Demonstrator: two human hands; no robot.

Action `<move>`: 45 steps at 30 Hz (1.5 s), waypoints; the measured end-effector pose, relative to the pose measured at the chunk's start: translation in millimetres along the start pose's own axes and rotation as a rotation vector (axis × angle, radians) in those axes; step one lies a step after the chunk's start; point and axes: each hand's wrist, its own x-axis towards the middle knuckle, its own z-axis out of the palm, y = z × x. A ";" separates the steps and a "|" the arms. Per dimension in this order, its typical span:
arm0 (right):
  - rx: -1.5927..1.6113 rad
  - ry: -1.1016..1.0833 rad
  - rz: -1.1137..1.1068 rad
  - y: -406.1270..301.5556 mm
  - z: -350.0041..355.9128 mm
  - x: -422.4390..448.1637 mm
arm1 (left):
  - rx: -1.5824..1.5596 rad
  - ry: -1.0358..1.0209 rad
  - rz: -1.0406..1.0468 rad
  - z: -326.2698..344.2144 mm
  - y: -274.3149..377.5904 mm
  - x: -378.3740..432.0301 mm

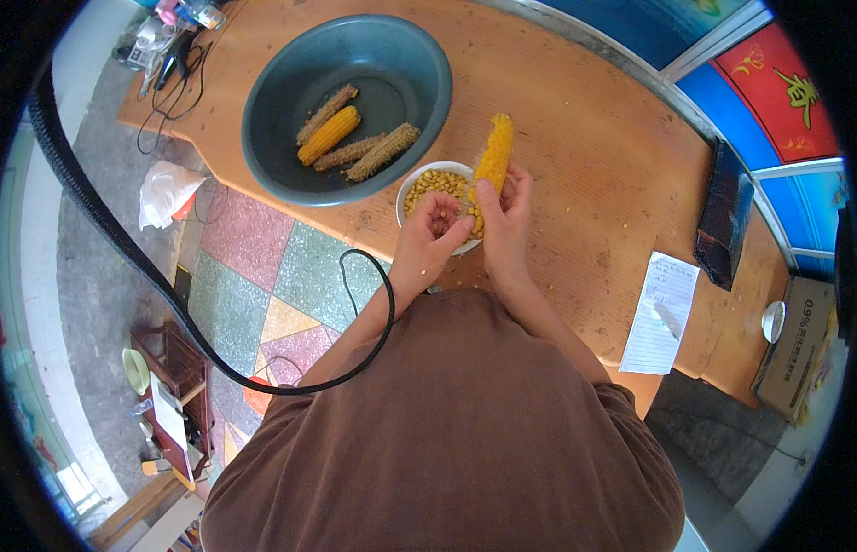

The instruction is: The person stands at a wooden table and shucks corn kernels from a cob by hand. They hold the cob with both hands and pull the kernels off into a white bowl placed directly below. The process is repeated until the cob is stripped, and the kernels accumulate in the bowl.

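My right hand (506,219) grips a yellow corn cob (495,155), held upright and slightly tilted, with my thumb along its near side. Kernels still cover most of the part I can see. Cupped beside the cob's lower end is my left hand (434,231), its thumb close to the kernels; whether loose kernels lie in its palm is unclear. Both hands are over a white bowl (409,181) of loose corn kernels (439,182), partly hiding it. In the large grey-green basin (263,131) lie another yellow cob (330,135) and several stripped cobs (383,153).
The wooden table (573,207) has scattered kernels on it. A sheet of lined paper with writing (660,310) lies at right, near a dark box-like object (724,214) and a small white bowl (773,321). A black cable (214,359) crosses the view at left.
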 end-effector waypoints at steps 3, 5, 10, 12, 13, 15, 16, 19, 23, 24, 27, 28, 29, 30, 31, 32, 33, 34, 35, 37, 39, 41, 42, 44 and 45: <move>0.029 -0.022 0.022 -4.2 1.5 -2.5 | 0.058 0.013 0.054 -0.1 -0.9 -0.8; 0.031 -0.030 0.002 0.2 0.6 -1.9 | 0.088 0.075 0.145 3.2 -1.6 -1.6; 0.006 -0.051 -0.018 4.5 -0.2 0.2 | -0.317 -0.009 -0.156 -8.7 2.6 0.8; -0.004 -0.070 -0.031 3.7 -0.1 -0.5 | -0.219 0.002 -0.103 -7.2 1.8 2.0; -0.015 -0.079 -0.025 3.2 0.3 -1.8 | -0.091 0.029 -0.014 -1.7 -4.5 2.9; -0.036 -0.091 -0.015 2.4 0.4 -4.5 | 0.040 0.066 0.089 4.2 -4.5 2.9; -0.037 -0.088 -0.022 2.8 0.5 -4.7 | 0.043 0.075 0.104 6.2 0.4 1.3; -0.046 -0.089 -0.046 6.6 0.2 -5.3 | 0.229 0.077 0.151 7.5 11.2 -3.5; -0.077 -0.093 -0.074 15.4 -2.1 -5.0 | 0.506 0.090 0.173 8.6 13.5 -2.7; -0.081 -0.091 -0.079 15.6 -2.1 -4.9 | 0.491 0.095 0.181 7.1 13.1 -2.5; -0.088 -0.110 -0.047 11.0 -2.8 -5.9 | 0.256 0.120 0.111 3.1 4.0 -0.2; -0.074 -0.109 -0.044 8.7 -1.9 -6.1 | 0.049 0.135 0.025 3.1 -4.2 2.3; -0.060 -0.108 -0.041 6.3 -0.8 -6.3 | -0.158 0.149 -0.060 2.7 -10.3 4.0; -0.046 -0.103 -0.040 5.3 -0.9 -6.0 | -0.260 0.146 -0.118 2.4 -5.1 5.4; -0.053 -0.109 -0.042 5.4 -1.0 -5.8 | -0.362 0.142 -0.175 1.1 3.0 6.2; -0.060 -0.115 -0.045 5.6 -1.0 -5.6 | -0.463 0.139 -0.233 0.3 7.6 6.6; -0.068 -0.123 -0.046 5.4 -0.7 -6.0 | -0.423 0.139 -0.212 -0.4 6.3 6.2; -0.079 -0.132 -0.032 5.0 -1.0 -6.6 | -0.382 0.139 -0.191 -1.1 3.6 5.5; -0.090 -0.141 -0.018 4.4 -1.6 -7.4 | -0.341 0.139 -0.169 -1.6 2.3 4.9; -0.086 -0.160 -0.015 3.7 -1.3 -8.2 | -0.208 0.169 -0.040 7.8 4.4 6.3; -0.057 -0.180 -0.037 2.6 -0.4 -8.7 | -0.078 0.143 0.022 9.8 7.8 5.9; -0.093 -0.183 -0.063 5.9 -3.3 -7.6 | 0.051 0.061 0.017 6.2 11.1 3.2; -0.112 -0.186 -0.075 6.7 -3.9 -7.1 | 0.079 0.058 0.043 6.4 12.5 2.2; -0.211 -0.199 -0.100 5.6 -4.4 -8.2 | 0.136 0.050 0.097 7.0 14.0 0.9; -0.260 -0.206 -0.113 4.6 -4.5 -9.2 | 0.203 0.066 0.129 6.6 11.6 0.8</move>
